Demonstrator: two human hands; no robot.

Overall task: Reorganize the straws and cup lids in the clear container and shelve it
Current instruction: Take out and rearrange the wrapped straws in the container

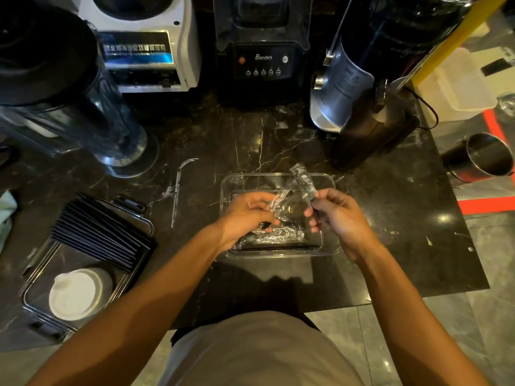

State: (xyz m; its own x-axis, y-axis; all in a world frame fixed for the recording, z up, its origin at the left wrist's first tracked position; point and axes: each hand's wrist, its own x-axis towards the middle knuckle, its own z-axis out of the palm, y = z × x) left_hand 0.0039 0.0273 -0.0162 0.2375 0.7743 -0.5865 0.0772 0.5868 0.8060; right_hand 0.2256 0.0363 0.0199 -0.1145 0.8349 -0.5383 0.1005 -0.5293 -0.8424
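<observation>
Two hands work over a clear container (278,179) on a dark marble worktop (390,218). The right hand (338,215) pinches a wrapped straw (302,179) that sticks up above it. The left hand (248,215) curls round crinkled wrappers (278,235) inside the container. A tray (41,288) with white lids (76,293) sits left.

Blender (263,51): twelve o'clock, black, labelled "Blenders".
White machine (145,43): eleven o'clock.
Grinder (362,87): one o'clock.
Metal cup (483,157): two o'clock.
Green cloth (5,215): nine o'clock.
</observation>
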